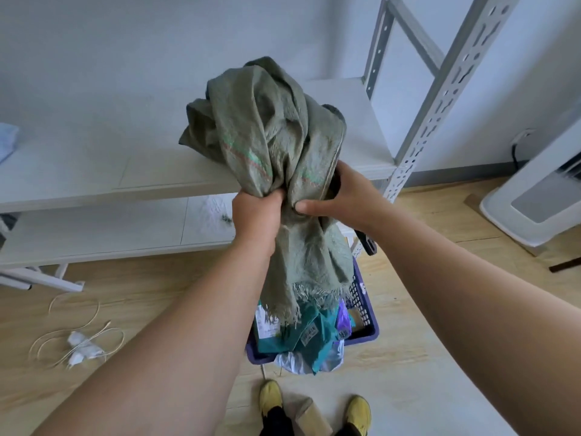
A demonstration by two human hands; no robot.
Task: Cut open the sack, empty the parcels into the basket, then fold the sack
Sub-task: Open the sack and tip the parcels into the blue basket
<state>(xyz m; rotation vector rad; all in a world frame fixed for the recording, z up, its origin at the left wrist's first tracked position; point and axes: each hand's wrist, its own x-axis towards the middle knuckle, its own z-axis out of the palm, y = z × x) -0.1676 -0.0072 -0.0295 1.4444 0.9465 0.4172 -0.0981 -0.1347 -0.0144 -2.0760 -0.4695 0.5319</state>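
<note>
A crumpled grey-green woven sack (267, 130) is held up in front of me, bunched in the middle. My left hand (256, 217) is closed around the sack's gathered middle. My right hand (338, 199) grips it right beside the left, thumb pressed into the cloth. The sack's frayed open end (301, 297) hangs down over a purple basket (366, 316) on the floor. Teal, white and purple parcels (309, 336) fill the basket and spill over its near rim.
A white low shelf (110, 171) stands behind the sack, with a perforated metal rack upright (440, 99) at right. A white appliance (534, 199) sits on the floor at far right. Cord and a white scrap (78, 344) lie at left. A small cardboard box (311, 416) rests between my yellow shoes.
</note>
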